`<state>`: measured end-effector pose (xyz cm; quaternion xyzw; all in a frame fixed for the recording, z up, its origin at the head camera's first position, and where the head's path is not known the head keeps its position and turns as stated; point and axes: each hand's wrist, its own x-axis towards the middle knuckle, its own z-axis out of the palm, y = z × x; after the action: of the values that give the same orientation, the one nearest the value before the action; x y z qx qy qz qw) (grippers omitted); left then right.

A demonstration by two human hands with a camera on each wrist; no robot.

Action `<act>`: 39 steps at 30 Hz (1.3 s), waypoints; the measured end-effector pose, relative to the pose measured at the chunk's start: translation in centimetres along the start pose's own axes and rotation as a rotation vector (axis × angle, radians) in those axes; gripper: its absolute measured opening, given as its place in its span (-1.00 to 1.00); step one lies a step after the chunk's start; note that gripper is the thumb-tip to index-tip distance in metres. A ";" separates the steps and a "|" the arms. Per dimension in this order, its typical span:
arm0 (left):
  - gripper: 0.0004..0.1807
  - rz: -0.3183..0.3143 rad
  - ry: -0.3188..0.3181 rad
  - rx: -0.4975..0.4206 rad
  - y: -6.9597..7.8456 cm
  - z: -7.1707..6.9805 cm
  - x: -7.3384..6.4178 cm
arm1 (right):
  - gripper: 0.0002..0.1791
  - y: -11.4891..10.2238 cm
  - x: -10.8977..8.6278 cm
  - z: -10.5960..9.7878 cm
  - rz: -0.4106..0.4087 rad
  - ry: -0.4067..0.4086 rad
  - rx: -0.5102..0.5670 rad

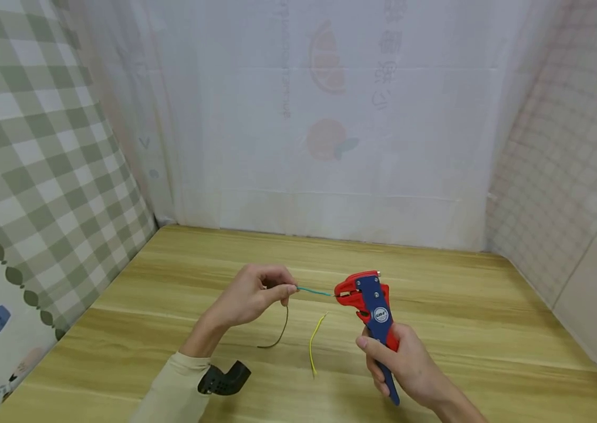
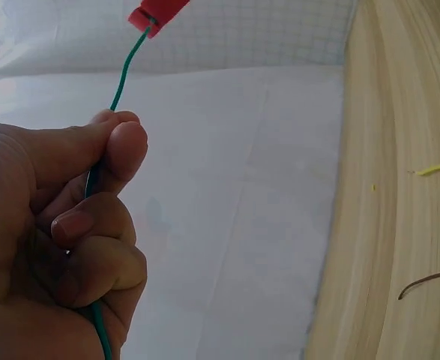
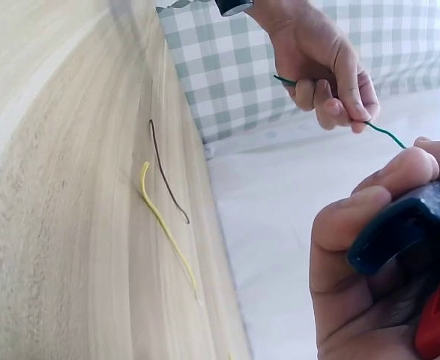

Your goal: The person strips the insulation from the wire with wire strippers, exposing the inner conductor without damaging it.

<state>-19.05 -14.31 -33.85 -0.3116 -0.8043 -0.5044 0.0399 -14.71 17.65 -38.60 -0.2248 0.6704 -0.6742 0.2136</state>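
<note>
Between thumb and fingertips, my left hand [image 1: 253, 294] pinches a green wire [image 1: 314, 291]. In the left wrist view the wire [image 2: 122, 79] runs through the curled fingers and comes out below them. Its far end meets the red jaws of a wire stripper [image 1: 380, 315]; how deep it sits in them I cannot tell. My right hand [image 1: 409, 364] grips the stripper's blue and red handles, holding the tool tilted above the table. In the right wrist view, the fingers wrap round the dark handle [image 3: 392, 236].
On the wooden table [image 1: 198, 252] lie a yellow wire [image 1: 311, 346] and a thin brown wire [image 1: 281, 333]. A tiny yellow piece [image 2: 373, 187] lies near the yellow wire. White sheeting [image 1: 277, 147] hangs behind the table, with checked cloth [image 1: 39, 135] at the left.
</note>
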 end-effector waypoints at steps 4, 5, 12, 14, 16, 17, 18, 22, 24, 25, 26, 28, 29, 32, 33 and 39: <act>-0.89 0.013 -0.018 -0.002 0.6 0.1 -0.1 | -0.87 0.2 0.0 -0.1 0.006 0.009 0.014; -0.89 0.023 -0.024 -0.003 0.9 0.2 -0.2 | -0.88 0.2 0.0 -0.1 0.006 0.009 0.025; -0.90 0.029 -0.031 -0.010 1.2 -0.6 -0.1 | -0.88 -0.1 0.0 -0.6 -0.047 -0.050 0.024; -0.90 0.006 -0.027 -0.011 0.7 -0.7 -0.2 | -0.88 -0.2 0.0 -0.6 -0.051 -0.065 -0.002; -0.90 -0.014 -0.028 -0.016 0.4 -0.7 -0.2 | -0.87 -0.2 0.0 -0.5 -0.035 -0.058 -0.032; -0.90 -0.015 -0.032 -0.016 0.5 -0.7 -0.2 | -0.86 -0.2 0.1 -0.6 -0.027 -0.050 -0.043; -0.89 -0.005 -0.039 -0.012 0.6 -0.6 -0.3 | -0.86 -0.2 0.1 -0.6 -0.018 -0.041 -0.050; -0.89 0.073 -0.080 -0.002 1.7 -0.4 -0.4 | -0.87 0.0 0.1 -0.9 -0.012 -0.029 -0.026; -0.89 0.080 -0.088 -0.005 1.8 -0.5 -0.4 | -0.88 0.1 0.1 -1.1 -0.032 -0.049 0.000; -0.89 0.068 -0.087 -0.010 1.7 -0.5 -0.3 | -0.88 0.1 0.1 -1.2 -0.037 -0.061 0.009; -0.89 0.050 -0.084 -0.012 1.5 -0.6 -0.3 | -0.88 0.1 0.1 -1.2 -0.039 -0.073 0.015; -0.90 0.004 -0.075 -0.013 1.0 -0.8 -0.2 | -0.88 0.2 0.1 -1.3 -0.046 -0.095 0.014; -0.90 -0.024 -0.071 -0.009 0.8 -0.8 -0.2 | -0.88 0.2 0.1 -1.3 -0.043 -0.104 0.015; -0.89 -0.017 -0.076 0.007 0.9 -0.7 -0.3 | -0.88 0.2 0.1 -1.5 -0.035 -0.111 0.009; -0.89 0.008 -0.082 0.023 1.2 -0.6 -0.4 | -0.87 0.3 0.1 -1.5 -0.035 -0.109 0.009; -0.87 0.135 -0.104 0.101 2.7 -0.3 -0.6 | -0.85 0.3 0.0 -2.2 -0.062 -0.126 0.027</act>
<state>-17.14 -14.04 -31.79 -0.3884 -0.8069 -0.4425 0.0477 -16.03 19.43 -38.94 -0.2846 0.6391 -0.6739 0.2373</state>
